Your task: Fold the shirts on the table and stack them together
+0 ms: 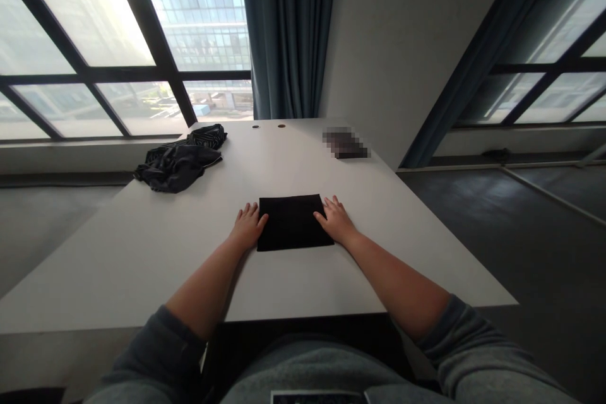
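A flat black rectangle (292, 224), which looks like folded cloth, lies on the white table (199, 265) in front of me. At its left edge rests my left hand (248, 226), palm down with the fingers spread and the thumb over the border. My right hand (337, 221) lies the same way along the right edge, its thumb reaching onto the black surface. Both hands touch the rectangle from the sides without gripping it. Whether it has several layers I cannot tell.
A crumpled heap of dark clothing (182, 161), partly striped, lies at the table's far left. A dark pixelated item (348, 142) sits near the far right edge. Two small round holes or discs (281, 126) show at the back, before a blue curtain (288, 31) and windows.
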The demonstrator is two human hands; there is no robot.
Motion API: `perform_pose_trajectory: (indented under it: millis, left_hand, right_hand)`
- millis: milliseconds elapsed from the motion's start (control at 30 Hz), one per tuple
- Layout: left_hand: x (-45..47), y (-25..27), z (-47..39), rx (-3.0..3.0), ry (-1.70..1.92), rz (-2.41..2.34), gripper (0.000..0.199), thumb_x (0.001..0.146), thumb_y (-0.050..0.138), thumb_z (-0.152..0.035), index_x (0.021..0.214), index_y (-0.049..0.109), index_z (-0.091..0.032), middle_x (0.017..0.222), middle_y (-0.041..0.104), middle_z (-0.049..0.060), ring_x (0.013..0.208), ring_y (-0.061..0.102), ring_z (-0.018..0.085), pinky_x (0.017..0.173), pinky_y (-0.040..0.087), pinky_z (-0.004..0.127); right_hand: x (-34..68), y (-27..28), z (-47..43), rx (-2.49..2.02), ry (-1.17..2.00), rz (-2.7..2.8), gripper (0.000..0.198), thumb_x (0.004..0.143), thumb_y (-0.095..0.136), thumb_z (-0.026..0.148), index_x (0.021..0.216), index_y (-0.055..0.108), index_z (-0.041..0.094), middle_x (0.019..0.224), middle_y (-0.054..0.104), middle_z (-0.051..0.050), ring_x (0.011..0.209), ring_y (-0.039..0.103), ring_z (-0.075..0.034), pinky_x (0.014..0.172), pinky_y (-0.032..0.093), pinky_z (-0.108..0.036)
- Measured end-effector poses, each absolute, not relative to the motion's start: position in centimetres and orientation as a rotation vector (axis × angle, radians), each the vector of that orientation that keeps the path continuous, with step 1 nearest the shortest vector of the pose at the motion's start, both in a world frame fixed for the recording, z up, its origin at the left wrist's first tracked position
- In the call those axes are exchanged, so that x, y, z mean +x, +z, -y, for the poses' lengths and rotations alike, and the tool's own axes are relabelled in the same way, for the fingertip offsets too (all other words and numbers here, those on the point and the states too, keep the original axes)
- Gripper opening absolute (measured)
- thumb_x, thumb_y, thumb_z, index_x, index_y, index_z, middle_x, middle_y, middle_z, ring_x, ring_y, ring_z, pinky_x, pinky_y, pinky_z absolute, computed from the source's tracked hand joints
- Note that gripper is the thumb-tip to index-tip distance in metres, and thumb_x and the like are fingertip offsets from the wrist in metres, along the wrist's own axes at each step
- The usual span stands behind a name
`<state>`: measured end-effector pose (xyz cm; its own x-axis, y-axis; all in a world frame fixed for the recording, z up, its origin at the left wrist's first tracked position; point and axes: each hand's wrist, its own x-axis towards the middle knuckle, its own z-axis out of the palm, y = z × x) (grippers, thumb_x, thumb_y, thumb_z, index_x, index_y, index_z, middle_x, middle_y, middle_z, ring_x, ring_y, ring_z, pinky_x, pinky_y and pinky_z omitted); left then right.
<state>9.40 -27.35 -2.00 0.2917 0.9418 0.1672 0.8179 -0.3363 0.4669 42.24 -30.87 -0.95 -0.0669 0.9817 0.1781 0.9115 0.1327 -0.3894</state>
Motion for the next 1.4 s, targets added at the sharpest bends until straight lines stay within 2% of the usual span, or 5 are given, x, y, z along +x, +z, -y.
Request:
perform_pose_trajectory:
  millis: [633,800,1000,1233,1400]
  left_hand:
    - [10.5,0.8,28.6,1.373,1.14,-1.105,0.058,0.077,0.083,-0.037,0.124,0.053,-0.023,0.129,0.069,0.011,0.115,0.07,0.028,0.097,0.059,0.048]
    - [10.4,1.4,28.6,0.972,1.189,-0.938,0.078,0.065,0.094,-0.023,0.133,0.056,-0.026,0.137,0.067,0.009,0.111,0.072,0.022,0.103,0.056,0.04]
    - [10.3,2.3,29.3,0.942,0.965,-0.738,0.048,0.074,0.092,-0.029,0.116,0.073,-0.015,0.114,0.078,0.011,0.102,0.074,0.023,0.098,0.057,0.034]
    - [10.4,2.6,29.4,1.005,1.084,-0.694,0.049,0.072,0.093,-0.03,0.116,0.074,-0.018,0.109,0.079,0.007,0.094,0.075,0.021,0.088,0.059,0.032]
    - [10.6,2.8,29.4,0.985,1.134,-0.713,0.051,0.072,0.093,-0.031,0.116,0.073,-0.017,0.109,0.079,0.007,0.092,0.074,0.02,0.088,0.059,0.032]
  right_hand:
    - [42.5,0.4,31.7,-1.109,0.924,1.501,0.05,0.084,0.079,0.04,0.127,0.068,0.018,0.132,0.073,-0.013,0.125,0.067,-0.029,0.117,0.047,-0.051]
    - [41.9,1.0,32.1,-0.909,1.178,1.204,0.048,0.071,0.09,0.032,0.116,0.072,0.025,0.123,0.077,-0.004,0.124,0.067,-0.028,0.119,0.043,-0.049]
    - [41.8,2.5,33.2,-0.813,1.286,1.095,0.053,0.07,0.092,0.028,0.117,0.069,0.031,0.126,0.074,-0.001,0.124,0.066,-0.027,0.117,0.046,-0.049]
    - [42.0,2.6,33.8,-0.807,1.448,1.212,0.103,0.088,0.077,0.035,0.165,0.012,0.051,0.137,0.07,0.002,0.124,0.068,-0.024,0.115,0.048,-0.054]
    - [42.3,2.4,33.6,-0.918,1.262,1.457,0.073,0.089,0.074,0.041,0.157,0.047,0.042,0.153,0.06,0.001,0.143,0.054,-0.026,0.125,0.038,-0.049]
